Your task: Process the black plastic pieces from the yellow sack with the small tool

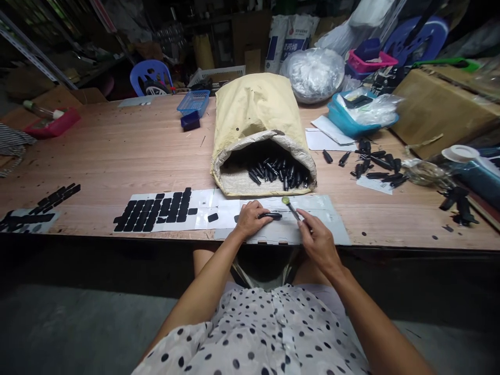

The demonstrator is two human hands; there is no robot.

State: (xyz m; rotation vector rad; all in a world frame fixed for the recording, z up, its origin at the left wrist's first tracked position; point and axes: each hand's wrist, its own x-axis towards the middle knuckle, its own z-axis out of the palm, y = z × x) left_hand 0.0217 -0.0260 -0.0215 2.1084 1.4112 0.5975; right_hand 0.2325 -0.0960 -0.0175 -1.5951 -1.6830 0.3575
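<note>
My left hand (252, 220) is closed on a slim black plastic part (272, 215), holding it low over the grey board (328, 219) at the table's front edge. In my right hand (318, 237) is a small tool (291, 207) with a thin shaft and a round yellow-green head, its head above and to the right of the black part. Just beyond both hands, a yellow woven sack (255, 104) lies with its mouth facing me, and several black plastic parts (279, 172) show inside. Left of my left hand, rows of flat black pads (150, 211) rest on white sheets (201, 200).
More black parts (378, 161) lie scattered at the right, near a turquoise basin (346, 117) and a cardboard box (441, 109). A blue basket (194, 103) and a small navy box (190, 121) stand left of the sack. A red tray (54, 124) is far left.
</note>
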